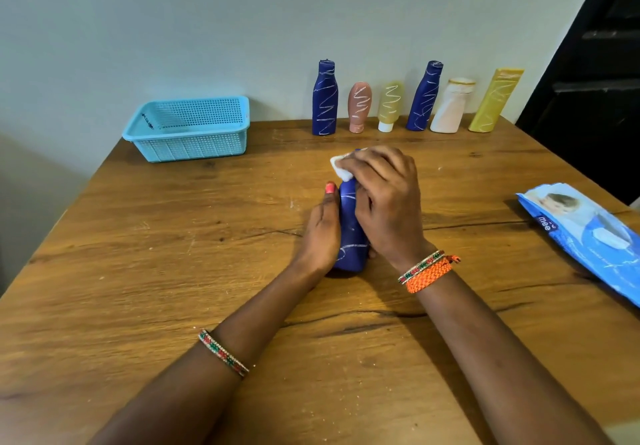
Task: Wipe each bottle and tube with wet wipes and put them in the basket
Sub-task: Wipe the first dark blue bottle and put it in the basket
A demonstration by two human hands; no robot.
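A dark blue bottle (351, 233) with white scribbles stands on the wooden table (173, 271) in the middle. My left hand (322, 230) grips its left side. My right hand (384, 202) presses a folded white wet wipe (341, 167) against the bottle's upper part, hiding its top. Along the back wall stand several more scribbled containers: a blue bottle (325, 98), a pink tube (359, 107), a yellow tube (389, 105), a second blue bottle (424, 96), a white bottle (452, 105) and a yellow bottle (495, 100). A light blue basket (188, 129) sits empty at the back left.
A blue pack of wet wipes (585, 233) lies at the table's right edge. A dark door or cabinet (602, 63) stands beyond the table's back right corner. The table's left edge drops off near the basket.
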